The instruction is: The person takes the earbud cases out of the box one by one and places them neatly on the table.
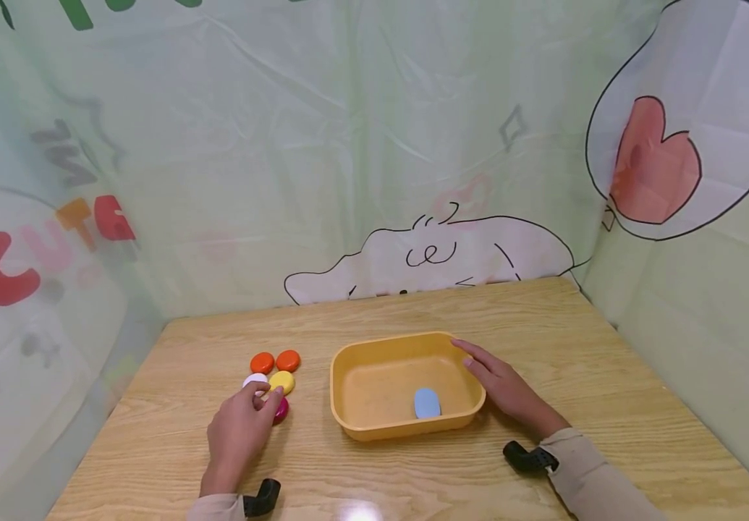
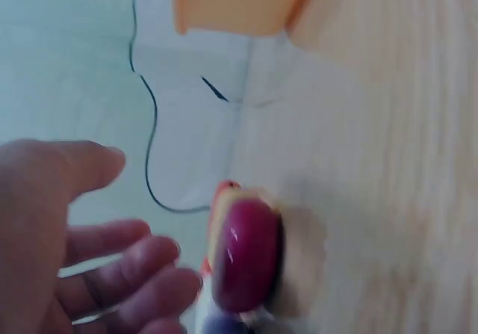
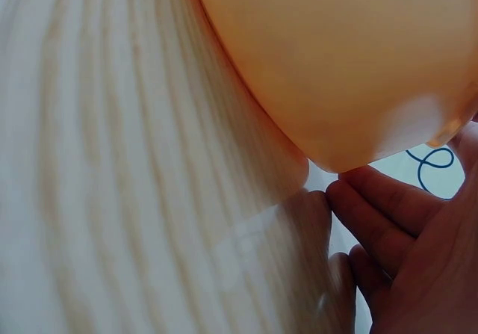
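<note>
My left hand (image 1: pixel 240 427) hovers by several smooth rounded pieces on the table, its thumb and fingers apart in the left wrist view. Nearest to it are a magenta piece (image 2: pixel 250 255), a yellow piece (image 1: pixel 281 382) and a white piece (image 1: pixel 255 379), the last partly behind the fingers. Two orange-red pieces, one of them the right-hand orange-red piece (image 1: pixel 288 360), lie just beyond. A yellow-orange tray (image 1: pixel 374 434) holds one light blue piece (image 1: pixel 427 403) near its front wall. With fairly straight fingers, my right hand (image 1: pixel 507 387) rests against the tray's right end.
The wooden table (image 1: pixel 413 477) meets a printed curtain (image 1: pixel 250 181) along its back edge. Black wrist mounts sit at both sleeves, including the right mount (image 1: pixel 527 457). A bluish-purple shape (image 2: pixel 224 323) shows blurred at the bottom of the left wrist view.
</note>
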Motion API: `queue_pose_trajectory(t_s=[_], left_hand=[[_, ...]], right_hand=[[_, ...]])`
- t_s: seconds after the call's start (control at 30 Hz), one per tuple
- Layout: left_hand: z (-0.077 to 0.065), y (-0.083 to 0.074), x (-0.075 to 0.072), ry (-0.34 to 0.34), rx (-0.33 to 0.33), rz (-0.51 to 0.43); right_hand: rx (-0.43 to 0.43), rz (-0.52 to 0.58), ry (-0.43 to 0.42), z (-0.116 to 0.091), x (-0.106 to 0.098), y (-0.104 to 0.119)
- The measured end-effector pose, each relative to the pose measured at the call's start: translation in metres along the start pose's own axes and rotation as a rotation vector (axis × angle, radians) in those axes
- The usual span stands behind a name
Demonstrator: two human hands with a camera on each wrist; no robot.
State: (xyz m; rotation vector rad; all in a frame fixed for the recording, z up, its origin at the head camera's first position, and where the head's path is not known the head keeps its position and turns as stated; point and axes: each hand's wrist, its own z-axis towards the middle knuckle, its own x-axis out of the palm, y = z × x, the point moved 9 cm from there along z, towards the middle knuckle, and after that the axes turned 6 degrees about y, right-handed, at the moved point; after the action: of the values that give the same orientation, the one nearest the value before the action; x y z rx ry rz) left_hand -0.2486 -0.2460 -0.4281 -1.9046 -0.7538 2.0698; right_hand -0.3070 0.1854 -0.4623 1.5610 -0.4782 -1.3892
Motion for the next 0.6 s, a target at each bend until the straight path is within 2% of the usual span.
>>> queue_pose_trajectory(t_s=[0.1,0.37,0.47,0.6], left_hand=[[0.000,-0.009,0.001,-0.010,0.043,-0.123],[0.003,-0.040,0.017,0.163,0.146,-0.536],[0.004,-0.056,0.020,0.212,0.208,-0.617],[0.005,-0.082,0.023,0.268,0.295,-0.647]], right_hand=[[0.006,0.001,-0.005,0.000,0.001,-0.001],[0.020,0.016,0.000,0.000,0.002,-0.002],[0.029,0.012,0.006,-0.001,0.003,-0.003],[0.020,0.017,-0.002,0.000,0.002,-0.002]])
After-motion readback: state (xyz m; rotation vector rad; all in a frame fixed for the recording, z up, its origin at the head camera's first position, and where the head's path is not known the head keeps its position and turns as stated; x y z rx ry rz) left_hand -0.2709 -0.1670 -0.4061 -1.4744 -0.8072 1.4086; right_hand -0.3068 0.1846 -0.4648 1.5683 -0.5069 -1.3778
